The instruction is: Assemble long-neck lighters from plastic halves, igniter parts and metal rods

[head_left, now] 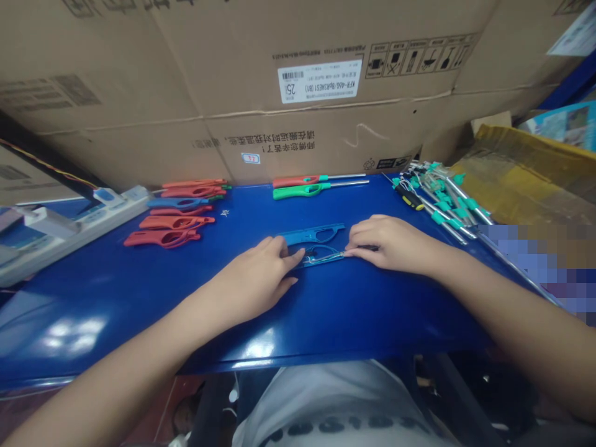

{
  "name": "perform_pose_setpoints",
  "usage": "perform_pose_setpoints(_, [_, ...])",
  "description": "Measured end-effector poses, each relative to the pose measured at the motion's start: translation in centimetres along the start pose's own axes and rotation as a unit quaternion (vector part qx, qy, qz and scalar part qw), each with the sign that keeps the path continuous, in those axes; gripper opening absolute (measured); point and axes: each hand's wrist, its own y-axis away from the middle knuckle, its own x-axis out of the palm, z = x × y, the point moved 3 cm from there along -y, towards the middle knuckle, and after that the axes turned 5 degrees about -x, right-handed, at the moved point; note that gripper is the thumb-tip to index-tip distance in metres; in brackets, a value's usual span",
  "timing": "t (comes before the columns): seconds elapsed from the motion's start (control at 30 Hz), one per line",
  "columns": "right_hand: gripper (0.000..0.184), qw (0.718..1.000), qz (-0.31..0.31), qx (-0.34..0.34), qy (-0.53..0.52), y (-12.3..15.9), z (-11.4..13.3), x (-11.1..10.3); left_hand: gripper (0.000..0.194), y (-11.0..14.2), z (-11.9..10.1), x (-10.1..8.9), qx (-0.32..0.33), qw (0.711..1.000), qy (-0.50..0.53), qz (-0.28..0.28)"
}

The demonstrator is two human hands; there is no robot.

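Observation:
My left hand point(258, 279) lies on the blue bench top point(372, 310), its fingertips at the left end of a dark blue lighter shell point(321, 256) with thin metal parts inside. My right hand point(395, 243) pinches that shell's right end. Just beyond it lies an empty blue lighter shell point(311, 234), touched by neither hand. Several red shells point(170, 238) and a blue one point(177, 202) lie in a stack to the left. A red lighter point(298, 180) and a green lighter point(302, 190) with metal nozzles lie at the back edge.
Several metal rods with teal fittings point(442, 208) and a yellow-and-black screwdriver point(410, 200) lie at the right. A white power strip point(79, 230) sits at the left. Cardboard cartons point(233, 81) stand behind the bench, with yellowish packaging point(516, 167) at the right.

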Motion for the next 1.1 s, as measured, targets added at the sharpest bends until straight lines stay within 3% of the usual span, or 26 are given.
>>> perform_pose_setpoints(0.17, [0.026,1.000,0.006,0.002,0.010,0.0,0.1,-0.1,0.049,0.1,-0.5,-0.1,0.009,0.998,-0.058,-0.024])
perform_pose_setpoints(0.3, [0.019,1.000,0.002,0.031,0.003,0.1,0.4,-0.2,0.037,-0.7,-0.4,0.3,0.008,0.997,-0.035,-0.074])
perform_pose_setpoints(0.43, [0.023,0.997,-0.016,0.059,-0.047,0.0,1.2,0.2,0.029,-1.5,0.0,1.0,0.001,0.996,0.050,-0.074])
perform_pose_setpoints(0.57, [0.016,0.996,-0.001,0.063,-0.058,-0.4,1.9,1.2,0.028,-1.6,-0.1,1.3,0.004,0.992,0.088,-0.090])
perform_pose_setpoints(0.73, [0.006,0.992,-0.012,0.083,-0.099,-0.6,1.8,1.6,0.034,-1.5,-0.7,1.0,0.011,0.990,0.102,-0.100])
perform_pose_setpoints(1.1, [0.006,0.987,-0.014,0.089,-0.133,-0.6,1.2,1.2,0.031,-1.4,-1.0,1.1,0.064,0.991,0.063,-0.104])
